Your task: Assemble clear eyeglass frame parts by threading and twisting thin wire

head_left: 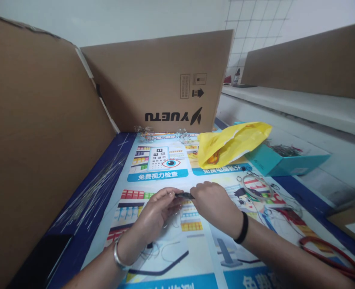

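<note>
1. Here we are, mid-action: the right hand [211, 200] is clenched, a slim dark piece [187, 195] poking out of the fist toward the other side.
2. And the left hand [159, 206] meets it there, thumb and fingertips pinching the far end, the remaining fingers loosely curled below; the dark piece sits right between the two hands, above the printed sheet [158, 192]. It's small and blurred, so exactly what it is, I can't say.
3. On the wrists: a silver bangle [119, 255] on the left, a black band [242, 228] on the right.
4. Just below the left hand, thin loose wires [162, 251] curl over the print.
5. Off to the left, a spread of straight silvery wires [88, 192] lies on the blue surface, a dark flat slab [41, 261] nearer the wearer.
6. Over on the right, a pale coil [257, 188], and closer in, red curved handles [329, 249].
7. Beyond the hands, a yellow bag [233, 142] leans against a teal box [292, 162] of tangled wire [286, 150], with the cardboard panel [153, 80] standing at the back.
</note>
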Demonstrator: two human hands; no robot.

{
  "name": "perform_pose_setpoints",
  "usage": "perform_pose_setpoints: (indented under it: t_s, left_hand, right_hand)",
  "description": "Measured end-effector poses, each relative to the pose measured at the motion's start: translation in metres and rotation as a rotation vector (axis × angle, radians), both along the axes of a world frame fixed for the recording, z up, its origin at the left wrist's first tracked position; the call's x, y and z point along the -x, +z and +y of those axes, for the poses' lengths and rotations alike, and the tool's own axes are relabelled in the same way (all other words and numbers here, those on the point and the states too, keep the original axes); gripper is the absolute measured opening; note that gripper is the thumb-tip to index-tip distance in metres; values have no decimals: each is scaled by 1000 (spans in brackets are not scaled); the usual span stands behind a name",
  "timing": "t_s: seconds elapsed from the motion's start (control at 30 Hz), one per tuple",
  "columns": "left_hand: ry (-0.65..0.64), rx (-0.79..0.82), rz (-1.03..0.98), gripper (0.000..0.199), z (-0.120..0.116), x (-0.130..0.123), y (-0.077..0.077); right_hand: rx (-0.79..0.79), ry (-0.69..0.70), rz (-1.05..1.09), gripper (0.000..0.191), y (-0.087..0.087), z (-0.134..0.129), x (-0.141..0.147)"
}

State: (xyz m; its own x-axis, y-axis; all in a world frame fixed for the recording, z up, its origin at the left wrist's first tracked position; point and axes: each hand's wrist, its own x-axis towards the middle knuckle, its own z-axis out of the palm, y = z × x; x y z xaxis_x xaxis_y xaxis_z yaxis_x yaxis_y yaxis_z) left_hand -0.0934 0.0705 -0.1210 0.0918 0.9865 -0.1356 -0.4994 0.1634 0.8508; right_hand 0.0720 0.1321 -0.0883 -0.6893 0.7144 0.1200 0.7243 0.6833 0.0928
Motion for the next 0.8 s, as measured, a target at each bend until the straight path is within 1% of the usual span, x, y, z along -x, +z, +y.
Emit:
perform_pose_setpoints:
  t_s: [0.13,0.27,0.33,0.37,0.43,0.5,0.57,0.6,0.7,0.8]
  left_hand:
    - [24,13,-42,17,1,1,-3]
    - [51,-2,-75,17,4,4,-3]
    - [77,-22,-109,17,5,6,-1]
    - [89,-33,-134,16,5,6,0]
    - [105,-52,-189,16,5,6,2]
    - [122,-67,-222,17,4,5,4]
    - [141,-72,-226,17,2,4,5]
    - [150,-72,-220,18,1,2,6]
    - [179,-74,-190,19,0,-1,8]
    - [216,-73,-143,19,-2,-4,11]
  right_hand:
    - [-6,-5,28,12,-2,2,0]
    - [-28,-12,59,11,-1,6,-3]
    - [31,-13,102,13,-2,11,-5]
    - [94,-24,145,14,-4,14,-5]
    - [304,-56,294,19,-9,19,-4]
    - [637,-87,525,25,-16,22,-1]
    - [1019,-108,804,29,-23,20,5]
    - [1160,-121,924,31,-25,17,8]
    - [1429,-211,1153,34,-29,6,16]
    - [1660,-315,1261,34,-31,-4,22]
